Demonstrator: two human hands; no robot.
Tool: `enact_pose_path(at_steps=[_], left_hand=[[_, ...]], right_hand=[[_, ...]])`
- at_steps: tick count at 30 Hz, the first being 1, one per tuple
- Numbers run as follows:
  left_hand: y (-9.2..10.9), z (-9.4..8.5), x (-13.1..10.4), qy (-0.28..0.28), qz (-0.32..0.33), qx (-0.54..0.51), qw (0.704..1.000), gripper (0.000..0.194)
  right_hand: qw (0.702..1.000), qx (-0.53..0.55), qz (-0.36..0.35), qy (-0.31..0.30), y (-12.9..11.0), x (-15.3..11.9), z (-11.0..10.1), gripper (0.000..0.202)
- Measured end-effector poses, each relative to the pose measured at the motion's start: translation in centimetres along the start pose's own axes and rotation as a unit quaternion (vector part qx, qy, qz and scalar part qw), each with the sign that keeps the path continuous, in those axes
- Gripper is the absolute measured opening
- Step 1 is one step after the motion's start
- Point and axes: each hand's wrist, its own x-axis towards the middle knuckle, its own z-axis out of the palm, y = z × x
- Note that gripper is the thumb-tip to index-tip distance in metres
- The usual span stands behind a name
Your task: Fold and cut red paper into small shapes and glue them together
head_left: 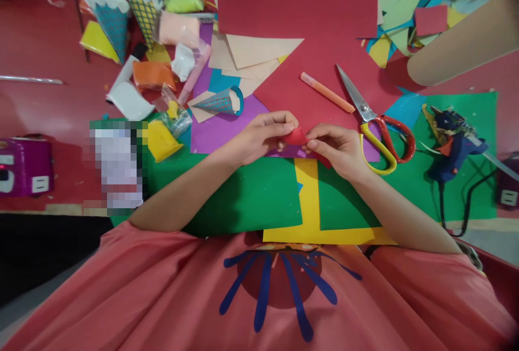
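Note:
Between my two hands is a small curved piece of red paper [295,137]. My left hand [267,133] pinches its left side, and the fingertips of my right hand [334,145] grip its right end. Just right of my right hand lie scissors [367,110] with one yellow and one red handle, blades pointing away from me. An orange marker [327,92] rests above my right hand on red paper. Beyond my left hand, a small blue patterned paper cone [219,101] lies on its side.
Green sheets [243,194] and a yellow sheet [310,199] lie under my forearms. A blue glue gun [454,156] with a cord is at the right, below a cardboard tube [466,42]. Decorated cones [107,18] and clay packets [154,74] crowd the upper left.

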Motion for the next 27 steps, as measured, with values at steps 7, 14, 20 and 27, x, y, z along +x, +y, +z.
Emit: enact_pose_path(at_steps=[7,14,20,27], left_hand=[[-0.3,0.1,-0.2,-0.070,-0.046,0.014,0.996,0.042],[-1.1,-0.1,-0.1,-0.035,0.135,0.223,0.965,0.034],[-1.5,-0.4,-0.3,0.024,0.253,0.426,0.868,0.031],[-1.4,-0.1,-0.5,0.013,0.235,0.473,0.849,0.035]], right_hand=[[0.999,0.006,-0.045,-0.004,0.4,0.3,-0.5,0.008],[0.997,-0.022,-0.009,0.074,1.0,0.6,-0.5,0.019],[0.997,0.010,0.040,0.063,1.0,0.7,-0.2,0.026],[0.987,-0.123,-0.014,0.101,0.8,0.2,0.0,0.008]])
